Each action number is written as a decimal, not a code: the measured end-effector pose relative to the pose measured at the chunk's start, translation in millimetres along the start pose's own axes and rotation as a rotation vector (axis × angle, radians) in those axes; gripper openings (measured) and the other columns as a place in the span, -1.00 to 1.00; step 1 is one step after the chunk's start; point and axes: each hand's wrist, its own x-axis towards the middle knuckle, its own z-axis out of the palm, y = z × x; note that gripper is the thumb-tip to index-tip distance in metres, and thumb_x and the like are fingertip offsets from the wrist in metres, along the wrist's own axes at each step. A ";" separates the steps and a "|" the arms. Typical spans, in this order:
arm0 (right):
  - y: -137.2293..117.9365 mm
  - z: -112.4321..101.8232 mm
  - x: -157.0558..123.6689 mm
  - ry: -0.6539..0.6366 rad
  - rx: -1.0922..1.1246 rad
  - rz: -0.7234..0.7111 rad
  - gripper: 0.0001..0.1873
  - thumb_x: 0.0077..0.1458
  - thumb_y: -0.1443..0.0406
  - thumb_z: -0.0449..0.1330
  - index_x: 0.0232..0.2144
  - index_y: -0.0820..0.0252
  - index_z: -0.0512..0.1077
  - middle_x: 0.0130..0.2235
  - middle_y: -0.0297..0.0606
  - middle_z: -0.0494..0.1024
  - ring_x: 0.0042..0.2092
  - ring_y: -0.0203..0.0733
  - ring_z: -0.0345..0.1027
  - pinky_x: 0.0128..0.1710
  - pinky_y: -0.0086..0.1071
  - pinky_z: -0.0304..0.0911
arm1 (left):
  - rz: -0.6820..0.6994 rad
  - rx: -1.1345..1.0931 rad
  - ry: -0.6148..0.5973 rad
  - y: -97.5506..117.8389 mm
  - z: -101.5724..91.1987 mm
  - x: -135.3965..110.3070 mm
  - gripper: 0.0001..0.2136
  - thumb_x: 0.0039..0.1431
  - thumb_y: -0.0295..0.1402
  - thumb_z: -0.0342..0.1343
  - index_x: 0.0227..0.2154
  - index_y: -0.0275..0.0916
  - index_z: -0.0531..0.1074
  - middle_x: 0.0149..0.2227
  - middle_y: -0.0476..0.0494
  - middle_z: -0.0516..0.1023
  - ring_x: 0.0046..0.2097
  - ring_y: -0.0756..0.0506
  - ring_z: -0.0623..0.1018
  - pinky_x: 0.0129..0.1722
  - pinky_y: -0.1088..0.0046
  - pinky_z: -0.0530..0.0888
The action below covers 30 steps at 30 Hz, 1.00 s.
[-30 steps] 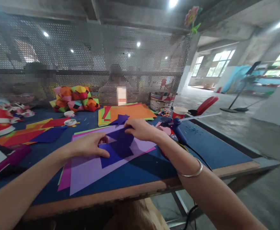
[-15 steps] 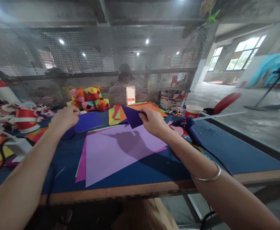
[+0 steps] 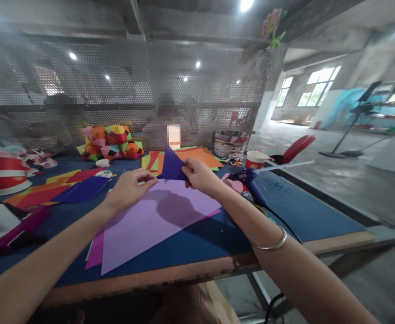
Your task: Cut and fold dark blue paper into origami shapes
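Observation:
A folded piece of dark purple paper [image 3: 173, 167] is raised above the light purple sheets. My right hand [image 3: 200, 175] pinches its right side between thumb and fingers. At its left corner, my left hand [image 3: 132, 186] has thumb and forefinger closed on the paper's tip. Beneath both hands lies a light purple sheet [image 3: 143, 229], with magenta and green sheets showing under its edges. A flat dark purple sheet [image 3: 83, 189] rests to the left, on several red, orange and yellow papers.
A blue glue gun [image 3: 251, 180] lies at the right with its cord trailing, near a paper cup [image 3: 256, 158] and a woven basket [image 3: 231, 143]. A purple glue gun [image 3: 25, 229] is at the left. Folded paper balls [image 3: 113, 141] stand before a mesh screen, people behind it.
My left hand has left the flat dark purple sheet at the left and moved right to the folded paper's corner. My right hand keeps hold of that paper. The view has turned slightly right.

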 end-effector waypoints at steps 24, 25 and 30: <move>-3.4 27.0 -11.4 0.028 0.144 -0.047 -0.45 0.05 0.07 0.50 -0.11 0.15 0.32 -0.16 -0.20 0.61 -0.15 -0.07 0.50 -0.24 -0.26 0.31 | -0.245 -0.581 -0.095 16.8 4.7 -14.7 -0.55 -0.25 0.08 0.51 -0.46 -0.20 0.64 -0.38 -0.08 0.61 -0.37 -0.02 0.41 -0.30 0.43 0.41; -4.4 26.7 -12.0 0.029 0.137 -0.045 -0.44 0.04 0.08 0.51 -0.11 0.15 0.32 -0.16 -0.20 0.61 -0.15 -0.06 0.50 -0.24 -0.26 0.31 | -0.247 -0.581 -0.097 16.9 4.7 -14.7 -0.55 -0.26 0.08 0.51 -0.47 -0.20 0.63 -0.39 -0.07 0.59 -0.37 -0.02 0.40 -0.32 0.44 0.39; -7.7 26.5 -13.4 0.048 0.080 -0.025 -0.49 0.05 0.06 0.50 -0.16 0.14 0.34 -0.24 -0.23 0.59 -0.22 -0.06 0.47 -0.29 -0.27 0.27 | -0.241 -0.572 -0.103 16.1 5.3 -15.0 -0.56 -0.21 0.09 0.48 -0.48 -0.19 0.59 -0.48 0.00 0.49 -0.41 0.00 0.35 -0.36 0.45 0.32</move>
